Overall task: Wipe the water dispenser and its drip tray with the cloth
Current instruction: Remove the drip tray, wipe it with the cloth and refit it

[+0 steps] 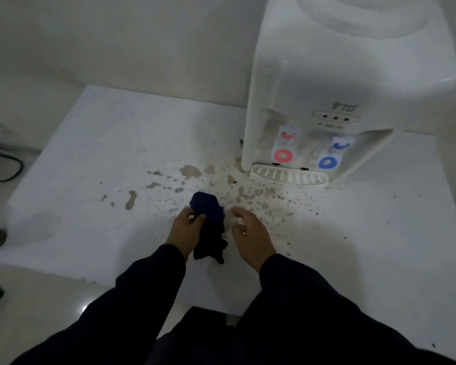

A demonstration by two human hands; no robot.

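one dark blue cloth point(208, 222), bunched, gripped in left hand point(186, 230); right hand point(250, 233) open, empty, beside it.

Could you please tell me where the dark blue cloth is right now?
In the head view, the cloth is held in the left hand, low at centre above the stained white table, with the open right hand beside it, short of the drip tray.

This looks like a plain utility corner in a home or small office. A white water dispenser point(327, 101) stands at the far right of a stained white table point(90, 154), against bare pale walls point(116, 35). Cables point(3, 167) lie at the left on a tiled floor point(50, 299).
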